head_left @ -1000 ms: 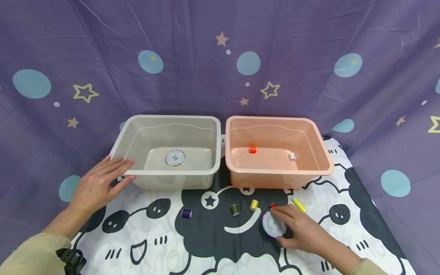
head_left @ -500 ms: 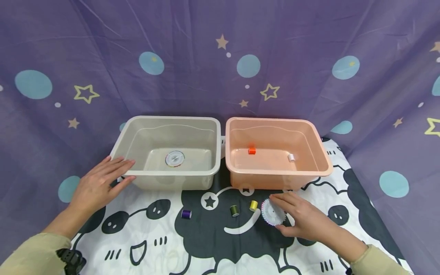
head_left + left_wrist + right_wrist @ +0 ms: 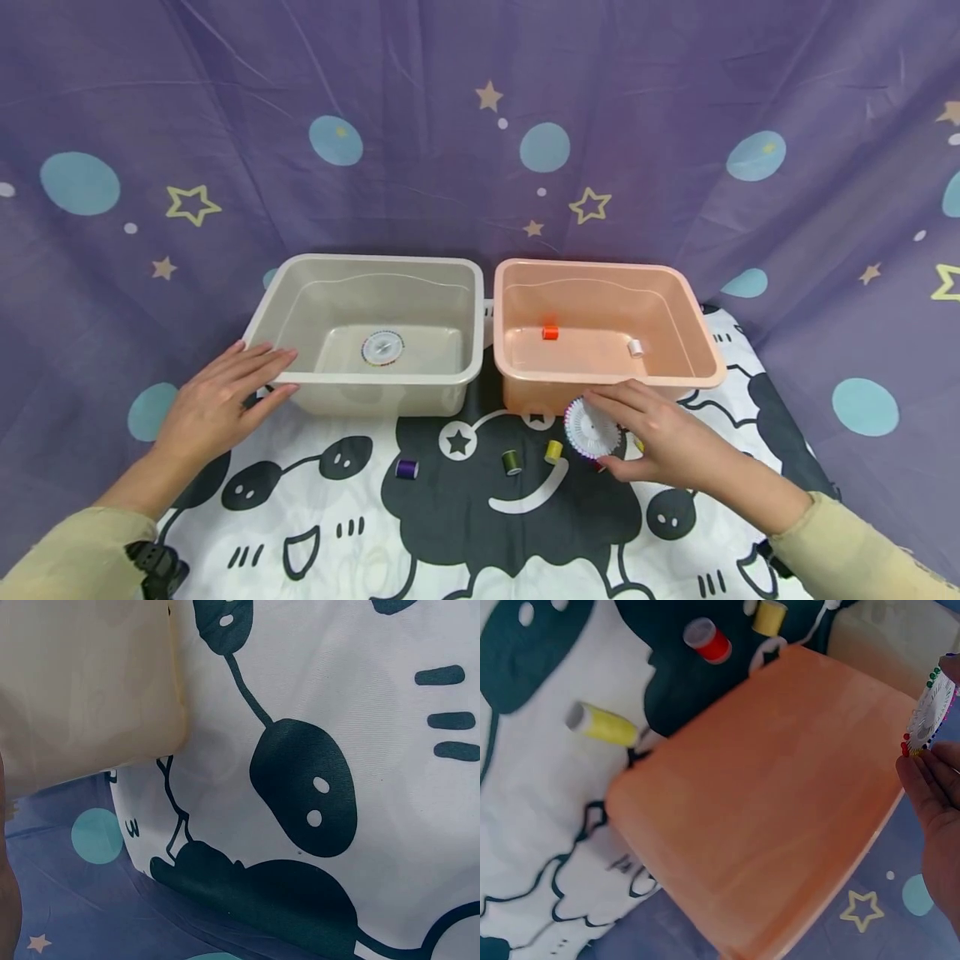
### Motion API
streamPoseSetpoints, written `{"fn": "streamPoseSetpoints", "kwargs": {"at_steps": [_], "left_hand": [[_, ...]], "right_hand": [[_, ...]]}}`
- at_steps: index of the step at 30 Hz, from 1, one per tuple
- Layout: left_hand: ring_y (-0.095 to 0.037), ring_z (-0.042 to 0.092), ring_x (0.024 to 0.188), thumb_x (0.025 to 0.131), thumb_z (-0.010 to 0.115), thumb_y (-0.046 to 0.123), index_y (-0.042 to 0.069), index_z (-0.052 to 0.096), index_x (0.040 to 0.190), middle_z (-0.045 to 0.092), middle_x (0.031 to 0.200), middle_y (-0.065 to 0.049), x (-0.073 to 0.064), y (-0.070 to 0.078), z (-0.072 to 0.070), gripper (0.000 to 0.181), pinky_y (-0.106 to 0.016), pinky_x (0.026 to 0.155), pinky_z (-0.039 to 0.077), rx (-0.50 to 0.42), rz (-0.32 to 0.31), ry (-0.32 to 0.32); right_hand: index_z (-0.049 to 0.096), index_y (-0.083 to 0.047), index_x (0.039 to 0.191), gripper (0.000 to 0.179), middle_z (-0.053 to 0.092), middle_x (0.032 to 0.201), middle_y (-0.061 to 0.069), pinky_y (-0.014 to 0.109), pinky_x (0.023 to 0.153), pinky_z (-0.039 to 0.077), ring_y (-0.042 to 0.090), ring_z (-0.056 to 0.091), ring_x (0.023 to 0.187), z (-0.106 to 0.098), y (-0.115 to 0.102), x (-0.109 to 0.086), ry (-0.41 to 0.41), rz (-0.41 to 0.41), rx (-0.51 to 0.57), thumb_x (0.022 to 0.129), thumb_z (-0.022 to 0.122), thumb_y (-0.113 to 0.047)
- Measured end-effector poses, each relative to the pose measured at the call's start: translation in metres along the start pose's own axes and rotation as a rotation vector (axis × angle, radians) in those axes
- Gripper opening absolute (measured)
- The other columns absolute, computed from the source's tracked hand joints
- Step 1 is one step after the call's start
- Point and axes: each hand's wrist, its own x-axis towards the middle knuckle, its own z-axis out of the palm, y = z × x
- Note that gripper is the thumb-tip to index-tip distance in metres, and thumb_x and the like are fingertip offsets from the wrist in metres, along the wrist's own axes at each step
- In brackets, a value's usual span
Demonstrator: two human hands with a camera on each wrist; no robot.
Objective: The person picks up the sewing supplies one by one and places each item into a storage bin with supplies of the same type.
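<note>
My right hand (image 3: 652, 437) pinches a round wheel of ball-head pins (image 3: 592, 428) at its edge, between thumb and fingers, by the front wall of the peach bin (image 3: 540, 379). In the right wrist view the pin wheel (image 3: 932, 712) is tilted, with coloured pin heads around its rim. My left hand (image 3: 221, 400) rests with straight fingers on the front left corner of the light grey bin (image 3: 375, 378). Another pin wheel (image 3: 382, 348) lies on that bin's floor. Inside the peach bin are an orange-red thread spool (image 3: 551, 332) and a white spool (image 3: 636, 348).
On the cartoon-print cloth lie a purple spool (image 3: 407, 469), a green spool (image 3: 512, 462) and a yellow spool (image 3: 553, 452). The right wrist view shows a red spool (image 3: 709, 641) and a longer yellow spool (image 3: 606, 724). A purple curtain (image 3: 420, 183) hangs behind the bins.
My right hand has lifted the pin wheel off the cloth and carried it forward toward the peach bin. The left hand has stayed on the grey bin.
</note>
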Motion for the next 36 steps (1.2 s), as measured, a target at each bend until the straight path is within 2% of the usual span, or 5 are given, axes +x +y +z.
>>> {"fn": "streamPoseSetpoints", "kwargs": {"at_steps": [4,11,20,27,36], "left_hand": [[-0.045,0.068,0.121,0.108,0.037,0.071,0.009,0.075,0.135,0.077,0.125,-0.017,0.000,0.000,-0.001,0.077,-0.033,0.132,0.021,0.001,-0.002,-0.003],[-0.045,0.068,0.122,0.108,0.037,0.070,0.009,0.074,0.136,0.076,0.126,-0.016,0.001,0.000,-0.003,0.077,-0.033,0.132,0.020,0.004,-0.006,-0.006],[-0.045,0.068,0.122,0.108,0.036,0.070,0.009,0.074,0.137,0.076,0.126,-0.017,0.000,0.001,-0.003,0.077,-0.034,0.132,0.019,0.010,-0.009,-0.016],[-0.044,0.068,0.121,0.108,0.036,0.071,0.010,0.074,0.136,0.076,0.126,-0.016,0.000,0.002,-0.002,0.077,-0.032,0.132,0.019,0.014,-0.015,-0.010],[-0.043,0.069,0.120,0.108,0.037,0.070,0.010,0.075,0.135,0.077,0.125,-0.016,0.000,0.003,0.000,0.076,-0.032,0.132,0.020,0.014,-0.007,0.004]], "right_hand": [[0.065,-0.003,0.143,0.085,0.068,0.135,0.006,0.033,0.081,0.065,0.020,0.065,0.113,-0.008,0.005,0.012,-0.007,-0.002,0.016,0.068,0.099,-0.027],[0.066,-0.003,0.141,0.081,0.069,0.133,0.007,0.046,0.087,0.063,0.024,0.065,0.114,-0.017,0.018,0.030,0.024,-0.031,0.027,0.070,0.096,-0.025],[0.068,-0.002,0.138,0.078,0.070,0.132,0.011,0.048,0.085,0.065,0.029,0.065,0.114,-0.023,0.029,0.048,0.056,-0.024,0.065,0.068,0.097,-0.019],[0.070,-0.003,0.136,0.074,0.072,0.127,0.009,0.047,0.082,0.063,0.026,0.065,0.107,-0.024,0.039,0.061,0.100,-0.018,0.095,0.068,0.095,-0.018],[0.069,-0.005,0.138,0.068,0.072,0.133,0.008,0.057,0.097,0.057,0.031,0.065,0.119,-0.027,0.047,0.082,0.071,0.021,0.135,0.076,0.091,-0.022]]}}
